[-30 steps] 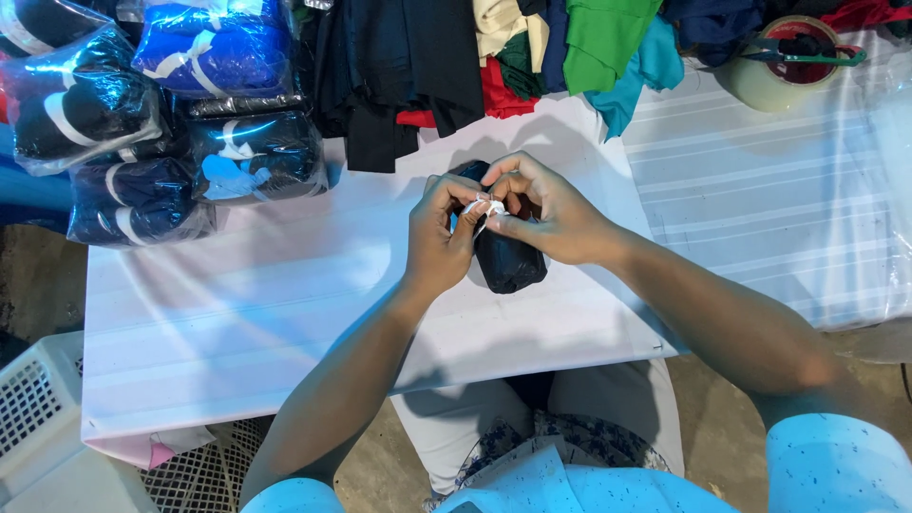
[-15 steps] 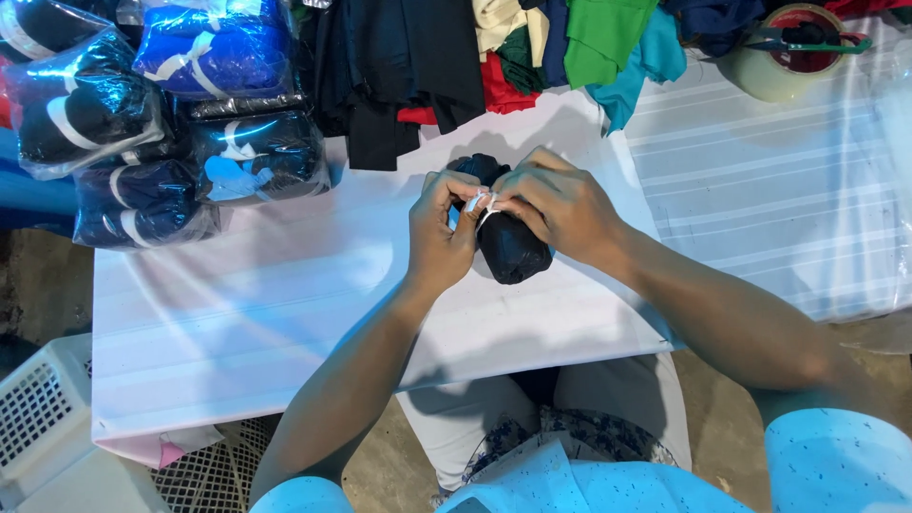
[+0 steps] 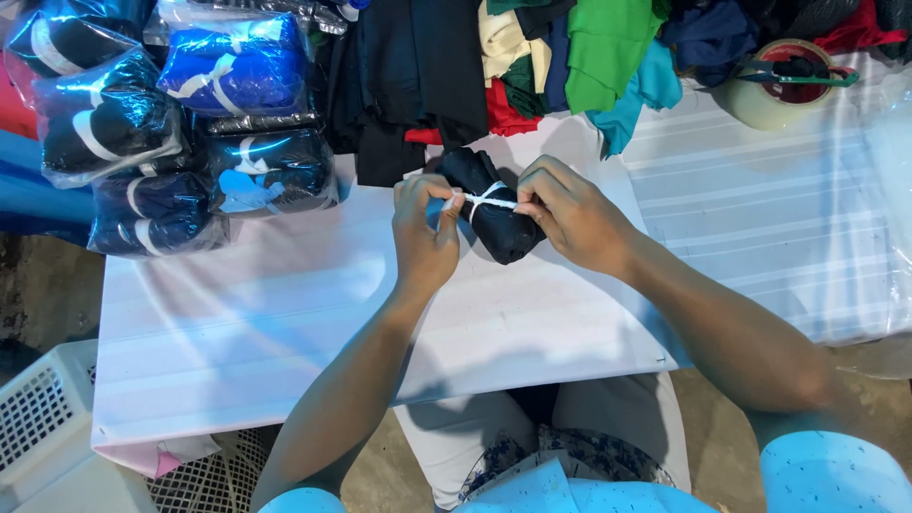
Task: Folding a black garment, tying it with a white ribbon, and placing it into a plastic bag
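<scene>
Head view: left hand (image 3: 423,233) and right hand (image 3: 568,211) each pinch an end of white string (image 3: 489,200) drawn taut across dark rolled garment (image 3: 493,204). Roll lies on white table (image 3: 285,313), long axis running diagonally from far-left to near-right. Beyond: plastic-wrapped bundles (image 3: 180,123), piled coloured cloth (image 3: 532,57), tape roll (image 3: 774,81). White basket (image 3: 43,427) on floor at left.

Left hand (image 3: 425,231) and right hand (image 3: 567,213) pinch, pulling apart.
</scene>
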